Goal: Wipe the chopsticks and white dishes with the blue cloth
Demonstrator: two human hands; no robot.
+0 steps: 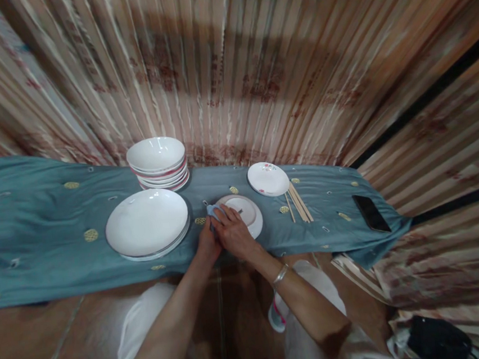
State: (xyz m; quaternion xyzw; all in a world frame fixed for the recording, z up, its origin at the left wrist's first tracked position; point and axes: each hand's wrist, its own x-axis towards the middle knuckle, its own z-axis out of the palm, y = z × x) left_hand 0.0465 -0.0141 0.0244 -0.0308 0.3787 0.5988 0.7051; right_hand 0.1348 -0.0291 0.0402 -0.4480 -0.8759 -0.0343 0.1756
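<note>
Teal fabric tablecloth, yellow oval motifs; light-blue cloth; white round upturned plate, dark centre mark. From that plate: white round bowls with pink-red bands at 10 o'clock, white round floral-print plate at 1, tan wooden chopsticks at 3.

The left hand and right hand are bare; behind the latter, toward five o'clock, sit a shiny silver bangle and a pale sleeve. White trousers show between seven and eight.
</note>
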